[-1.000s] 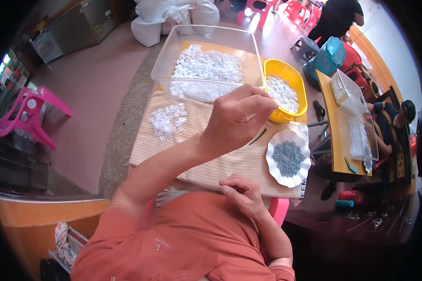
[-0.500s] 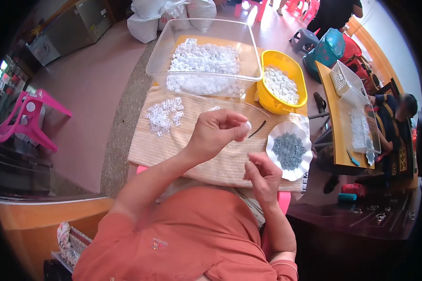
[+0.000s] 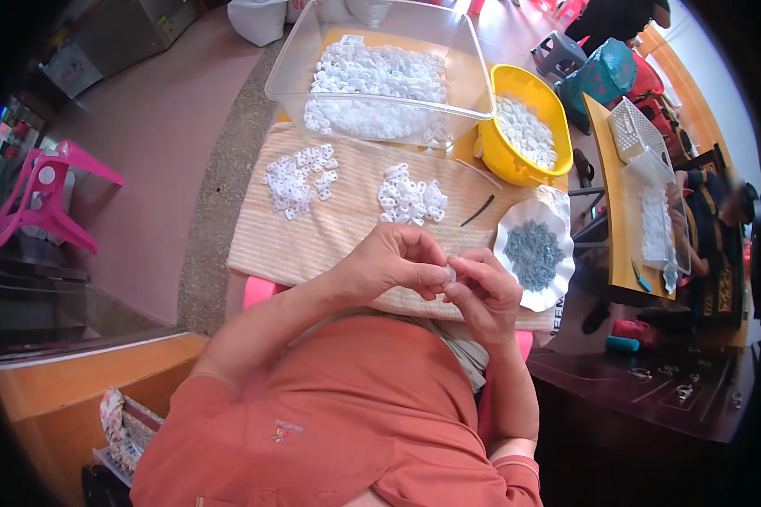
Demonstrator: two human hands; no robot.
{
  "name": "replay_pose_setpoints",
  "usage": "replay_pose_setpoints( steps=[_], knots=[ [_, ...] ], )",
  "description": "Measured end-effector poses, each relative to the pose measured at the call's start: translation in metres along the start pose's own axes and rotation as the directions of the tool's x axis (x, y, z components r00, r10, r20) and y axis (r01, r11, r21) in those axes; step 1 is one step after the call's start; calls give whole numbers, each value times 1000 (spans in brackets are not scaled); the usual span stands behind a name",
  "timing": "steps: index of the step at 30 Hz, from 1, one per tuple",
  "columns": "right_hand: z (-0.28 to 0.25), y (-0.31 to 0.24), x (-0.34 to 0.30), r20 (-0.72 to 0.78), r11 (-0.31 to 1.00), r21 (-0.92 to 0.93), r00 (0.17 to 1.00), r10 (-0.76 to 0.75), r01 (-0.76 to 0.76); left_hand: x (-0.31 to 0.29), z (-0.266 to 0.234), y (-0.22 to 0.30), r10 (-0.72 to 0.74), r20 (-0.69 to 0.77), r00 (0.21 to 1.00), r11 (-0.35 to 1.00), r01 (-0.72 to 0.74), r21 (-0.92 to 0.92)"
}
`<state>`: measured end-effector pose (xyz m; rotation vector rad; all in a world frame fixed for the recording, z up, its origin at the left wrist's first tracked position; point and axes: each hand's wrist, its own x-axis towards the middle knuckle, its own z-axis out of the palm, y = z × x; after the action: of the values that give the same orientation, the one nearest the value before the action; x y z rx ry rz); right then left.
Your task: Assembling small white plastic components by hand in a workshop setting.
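1. Two hands work together over the near edge of the striped cloth (image 3: 271,241): left hand (image 3: 385,266) and right hand (image 3: 489,296), fingertips meeting.
2. Left fingers: pinched on a small whitish piece (image 3: 452,275). Right fingers: curled in against the same piece; exact grip hidden.
3. Change: half a second ago the left held a white piece with the right apart; now both are on it. Likely means pick-up is done and two-handed handling is under way.
4. Beyond: left white pile (image 3: 292,188), middle white pile (image 3: 410,198), the latter now uncovered by the left hand.
5. Right of it: dark strip (image 3: 478,210), then ruffled white dish (image 3: 539,298) of grey bits (image 3: 533,253).
6. Back: clear tub (image 3: 473,80) and yellow basin (image 3: 516,169), both holding white pieces.
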<state>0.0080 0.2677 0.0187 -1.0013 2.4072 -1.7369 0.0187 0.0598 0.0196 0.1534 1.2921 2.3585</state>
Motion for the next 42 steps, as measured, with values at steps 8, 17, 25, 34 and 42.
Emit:
replay_pose_setpoints(
  steps=[8, 17, 25, 34, 42],
  knots=[
    [5, -14, 1, 46, 981, -192, 999, -18, 26, -6, -2, -17, -75, 74, 994, 953, 93, -290],
    [18, -10, -3, -30, 999, -44, 1000, -5, 4, -7, -2, -26, 23, 98, 995, 955, 7, -296],
    [-9, 0, 16, -157, 992, 104, 984, 82, -66, -6, 5, -23, 6, -91, 996, 960, -31, -277],
    [-108, 39, 130, -461, 718, -667, 868, -186, -200, -10, -13, -9, 531, -184, 827, 571, -189, 799],
    [-77, 40, 73, -177, 747, -664, 965, -193, 27, -32, -74, 29, 700, -144, 700, -80, 277, 958]
  ],
)
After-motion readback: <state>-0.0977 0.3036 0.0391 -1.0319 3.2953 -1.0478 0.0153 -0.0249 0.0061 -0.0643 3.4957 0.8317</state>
